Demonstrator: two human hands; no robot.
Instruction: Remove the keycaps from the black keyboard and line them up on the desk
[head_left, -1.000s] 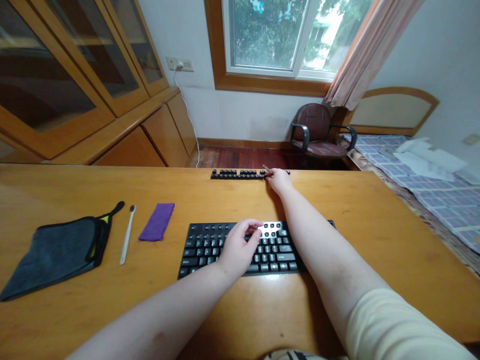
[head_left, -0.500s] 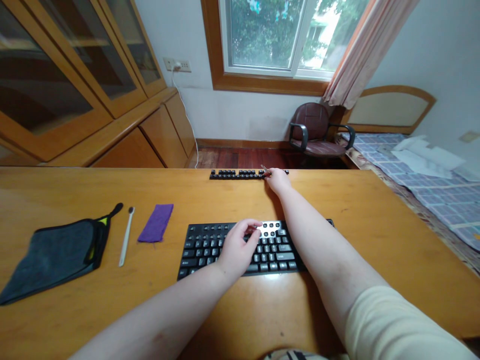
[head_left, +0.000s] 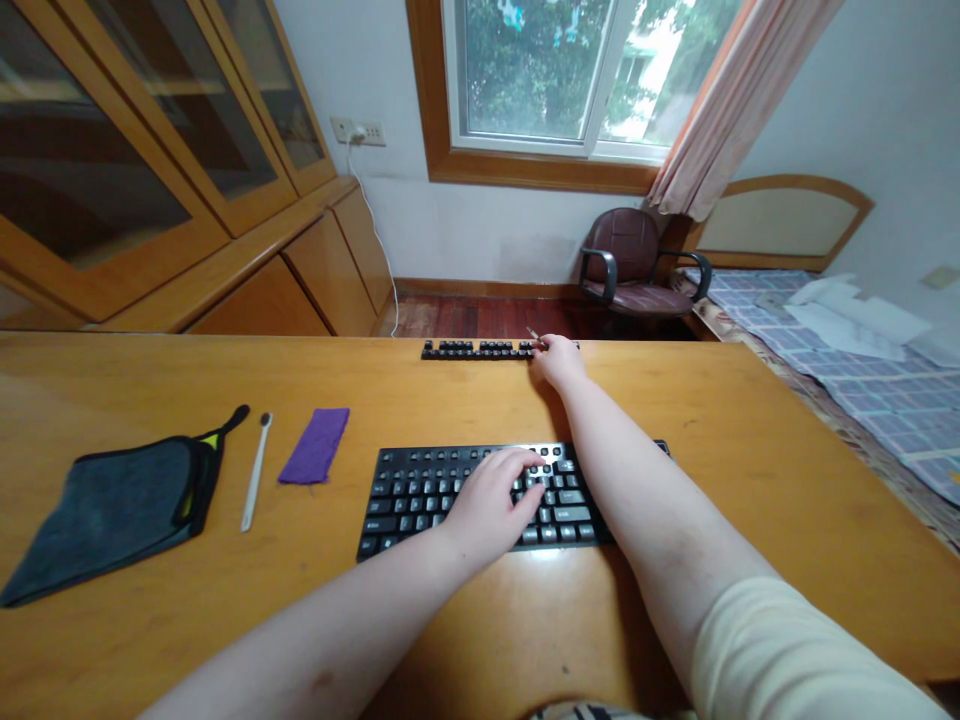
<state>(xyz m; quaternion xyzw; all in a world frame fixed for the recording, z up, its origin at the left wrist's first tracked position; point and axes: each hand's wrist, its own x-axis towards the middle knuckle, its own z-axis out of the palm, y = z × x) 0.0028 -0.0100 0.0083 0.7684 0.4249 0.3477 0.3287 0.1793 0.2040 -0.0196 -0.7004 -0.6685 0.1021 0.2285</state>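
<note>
A black keyboard [head_left: 420, 502] lies in front of me on the wooden table. Its upper rows look stripped of caps, showing small bare switches. Over the keyboard's middle is my left hand [head_left: 495, 500], thumb and fingers apart, nothing visible between them; I cannot tell whether the fingertips touch it. At the table's far edge, loose black keycaps [head_left: 480, 351] stand in two rows. My right hand [head_left: 561, 362] is closed at the right part of these rows, around a thin metal tool [head_left: 534, 335] whose end sticks up past the fingers. Its fingertips are partly hidden.
On the left lie a purple cloth [head_left: 315, 446], a white-handled brush [head_left: 256, 475] and a dark grey cloth [head_left: 135, 500] with black edging. My right forearm crosses the keyboard's right part. Beyond the table stand a chair [head_left: 626, 255] and a bed [head_left: 810, 330].
My left hand has shifted slightly right over the keyboard, its thumb and fingers spreading further apart. My right hand stays at the keycap rows, the tool's tip slightly moved.
</note>
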